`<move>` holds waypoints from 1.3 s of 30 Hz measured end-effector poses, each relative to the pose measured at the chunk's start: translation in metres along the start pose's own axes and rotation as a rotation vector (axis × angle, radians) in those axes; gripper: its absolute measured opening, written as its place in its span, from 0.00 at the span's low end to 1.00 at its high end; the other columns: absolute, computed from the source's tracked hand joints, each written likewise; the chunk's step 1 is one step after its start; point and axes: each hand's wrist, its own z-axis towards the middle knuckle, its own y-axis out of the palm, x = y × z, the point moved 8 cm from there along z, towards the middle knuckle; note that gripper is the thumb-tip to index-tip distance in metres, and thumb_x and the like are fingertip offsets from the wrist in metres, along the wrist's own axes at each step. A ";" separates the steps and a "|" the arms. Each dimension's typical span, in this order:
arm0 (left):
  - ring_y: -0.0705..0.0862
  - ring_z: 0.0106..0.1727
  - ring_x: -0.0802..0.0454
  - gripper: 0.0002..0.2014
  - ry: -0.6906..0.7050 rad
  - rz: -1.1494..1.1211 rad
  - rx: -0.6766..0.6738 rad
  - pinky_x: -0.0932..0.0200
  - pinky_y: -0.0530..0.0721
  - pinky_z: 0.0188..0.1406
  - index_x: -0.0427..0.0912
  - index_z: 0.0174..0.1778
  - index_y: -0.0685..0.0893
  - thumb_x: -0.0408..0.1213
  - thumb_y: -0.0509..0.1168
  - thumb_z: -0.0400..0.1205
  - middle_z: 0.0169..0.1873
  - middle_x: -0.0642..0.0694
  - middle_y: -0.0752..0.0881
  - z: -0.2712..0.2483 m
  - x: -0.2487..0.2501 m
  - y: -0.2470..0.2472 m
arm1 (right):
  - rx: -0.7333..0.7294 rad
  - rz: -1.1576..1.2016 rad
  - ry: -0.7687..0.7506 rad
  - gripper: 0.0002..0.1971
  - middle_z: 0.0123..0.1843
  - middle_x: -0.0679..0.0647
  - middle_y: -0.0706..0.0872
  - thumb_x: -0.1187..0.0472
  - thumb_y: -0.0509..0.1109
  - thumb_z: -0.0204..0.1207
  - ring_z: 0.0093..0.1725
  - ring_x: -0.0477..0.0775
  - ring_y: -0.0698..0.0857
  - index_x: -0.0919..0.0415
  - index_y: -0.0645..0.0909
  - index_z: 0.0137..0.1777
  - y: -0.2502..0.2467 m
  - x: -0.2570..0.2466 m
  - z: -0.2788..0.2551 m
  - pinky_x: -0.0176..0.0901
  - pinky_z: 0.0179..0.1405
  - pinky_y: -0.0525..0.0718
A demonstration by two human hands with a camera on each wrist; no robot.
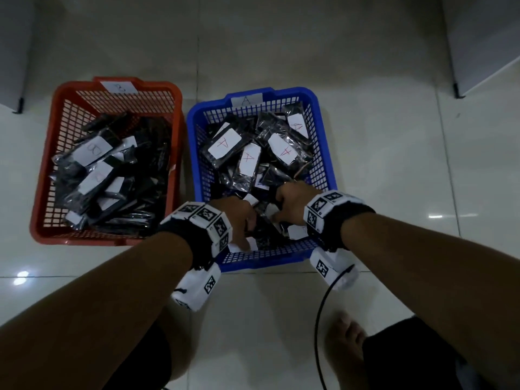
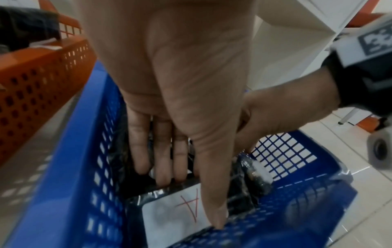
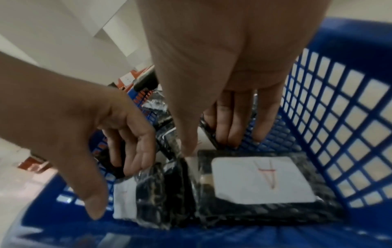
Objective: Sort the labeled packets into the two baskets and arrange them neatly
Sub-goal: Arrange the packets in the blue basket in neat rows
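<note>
Pale glossy floor tiles (image 1: 394,164) carry everything; a black cable (image 1: 319,319) trails nearest the viewer. Both hands are sunk into the near end of the blue basket (image 1: 323,153). The left hand (image 1: 239,218) is seen with fingers extended down among the packets, thumb tip resting on an A-labelled packet (image 2: 169,214) against the near wall; nothing is clearly gripped. The right hand (image 1: 292,201) is likewise spread, fingers pressed down beside a packet edge, thumb touching between two packets; whether anything is pinched cannot be told. A flat A packet (image 3: 260,181) is lying in the near right corner. Farther in, A packets (image 1: 225,143) are heaped loosely at angles. The red basket (image 1: 45,164), left of the blue and just beside it, holds B packets (image 1: 92,149), equally jumbled.

Risk judged: slick plastic wrapping may slide under pressing fingers, so stood or stacked packets could topple back; labels may be turned face-down and misread.
</note>
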 end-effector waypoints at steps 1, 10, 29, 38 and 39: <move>0.84 0.38 0.54 0.16 0.003 -0.002 0.007 0.60 0.84 0.37 0.47 0.40 0.87 0.47 0.82 0.62 0.32 0.57 0.85 0.000 0.000 0.001 | 0.009 0.032 0.001 0.18 0.40 0.55 0.86 0.45 0.79 0.69 0.38 0.54 0.85 0.60 0.83 0.44 0.000 0.000 -0.001 0.40 0.32 0.81; 0.82 0.35 0.57 0.08 0.015 -0.056 0.046 0.73 0.74 0.29 0.41 0.40 0.88 0.38 0.78 0.69 0.29 0.60 0.80 0.004 0.006 -0.002 | 0.132 0.309 -0.099 0.12 0.41 0.46 0.85 0.54 0.80 0.68 0.44 0.50 0.86 0.50 0.80 0.47 -0.031 -0.010 -0.007 0.47 0.47 0.87; 0.81 0.54 0.41 0.15 -0.070 -0.088 1.122 0.44 0.82 0.51 0.42 0.54 0.81 0.37 0.73 0.72 0.52 0.41 0.81 -0.052 -0.031 -0.131 | 0.932 0.110 -0.200 0.11 0.58 0.56 0.82 0.58 0.67 0.77 0.58 0.60 0.81 0.58 0.83 0.57 -0.129 -0.005 -0.007 0.53 0.55 0.79; 0.79 0.50 0.39 0.17 -0.429 -0.304 1.106 0.47 0.80 0.39 0.41 0.57 0.73 0.36 0.68 0.75 0.57 0.41 0.75 -0.094 -0.060 -0.054 | 0.178 -0.124 -0.426 0.10 0.49 0.52 0.88 0.54 0.66 0.76 0.45 0.55 0.86 0.53 0.85 0.54 -0.034 -0.074 -0.012 0.45 0.43 0.85; 0.80 0.49 0.37 0.18 -0.477 -0.321 1.076 0.47 0.80 0.37 0.40 0.59 0.73 0.37 0.67 0.76 0.59 0.40 0.75 -0.095 -0.063 -0.045 | 0.063 -0.185 -0.385 0.11 0.49 0.53 0.88 0.53 0.68 0.76 0.46 0.55 0.86 0.53 0.85 0.54 -0.017 -0.072 -0.009 0.44 0.42 0.85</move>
